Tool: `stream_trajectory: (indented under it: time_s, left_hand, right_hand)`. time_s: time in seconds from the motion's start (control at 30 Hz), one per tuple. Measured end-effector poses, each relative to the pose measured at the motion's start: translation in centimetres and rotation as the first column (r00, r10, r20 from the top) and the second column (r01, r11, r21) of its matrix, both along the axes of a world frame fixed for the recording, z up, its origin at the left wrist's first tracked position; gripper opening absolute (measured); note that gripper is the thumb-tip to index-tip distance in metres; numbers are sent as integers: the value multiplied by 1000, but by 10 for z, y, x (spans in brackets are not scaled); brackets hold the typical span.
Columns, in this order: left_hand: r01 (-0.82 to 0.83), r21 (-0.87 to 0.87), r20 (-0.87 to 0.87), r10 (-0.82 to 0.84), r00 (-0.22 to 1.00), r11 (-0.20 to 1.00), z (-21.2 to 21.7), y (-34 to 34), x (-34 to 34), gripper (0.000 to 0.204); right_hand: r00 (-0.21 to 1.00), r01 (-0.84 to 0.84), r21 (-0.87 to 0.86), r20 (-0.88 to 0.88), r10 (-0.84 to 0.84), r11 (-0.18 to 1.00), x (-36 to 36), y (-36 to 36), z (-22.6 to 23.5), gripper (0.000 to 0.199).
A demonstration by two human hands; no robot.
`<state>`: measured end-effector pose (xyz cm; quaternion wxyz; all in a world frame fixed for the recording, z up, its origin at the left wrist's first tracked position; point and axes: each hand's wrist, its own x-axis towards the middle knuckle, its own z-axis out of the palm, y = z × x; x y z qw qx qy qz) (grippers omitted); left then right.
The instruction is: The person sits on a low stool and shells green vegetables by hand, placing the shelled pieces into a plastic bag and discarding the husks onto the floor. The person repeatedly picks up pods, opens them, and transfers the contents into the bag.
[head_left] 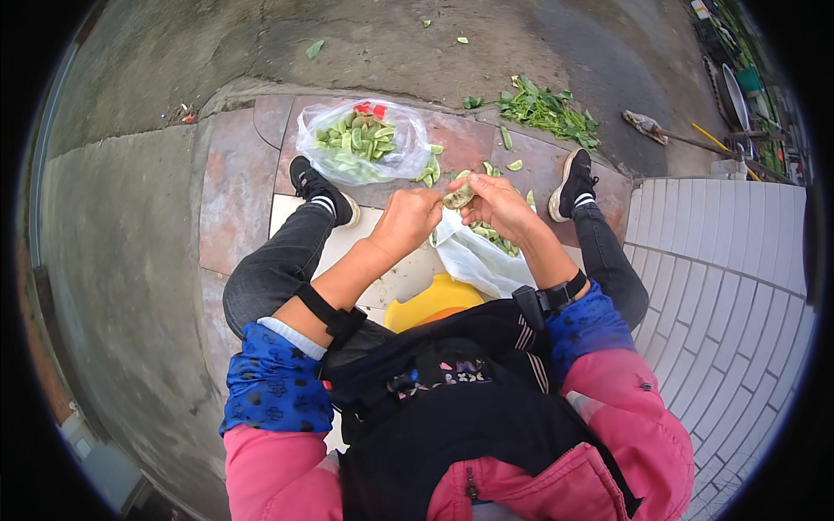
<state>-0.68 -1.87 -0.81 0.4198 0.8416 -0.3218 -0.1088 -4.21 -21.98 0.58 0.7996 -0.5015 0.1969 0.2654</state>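
Note:
A flat, pale green bean pod (458,197) with darker patches is between my hands. My right hand (501,208) grips it with thumb and fingers. My left hand (407,220) is closed in a pinch at the pod's left end; whether something thin sits in its fingertips is hidden. Beyond my left hand, a clear plastic bag (409,158) lies open, filled with green bean pods (356,139) and something red. Beneath my right hand is a white plastic bag (473,253) with more green pieces (495,239) in it, partly covered by my hand and forearm.
Loose pods (515,165) lie scattered on the paving tiles between my shoes. A heap of leafy greens (549,111) rests beyond my right foot. Something yellow and curved (408,310) shows below my arms. A white-tiled surface (717,234) borders my right side, near a long-handled mop (645,124).

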Motion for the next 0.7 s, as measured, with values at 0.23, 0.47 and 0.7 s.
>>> stream_trajectory:
  time_s: [0.23, 0.47, 0.7]
  left_hand:
    - [94, 60, 64, -98, 993, 994, 6, 2, -3, 12]
    - [22, -32, 125, -18, 992, 999, 10, 2, 3, 7]
    - [22, 484, -123, 43, 991, 875, 11, 14, 19, 21]
  right_hand:
    - [989, -117, -279, 50, 136, 953, 2, 7, 2, 31]
    - [985, -159, -162, 46, 169, 974, -1, 9, 6, 33]
    - [951, -306, 50, -38, 308, 951, -7, -3, 14, 36]
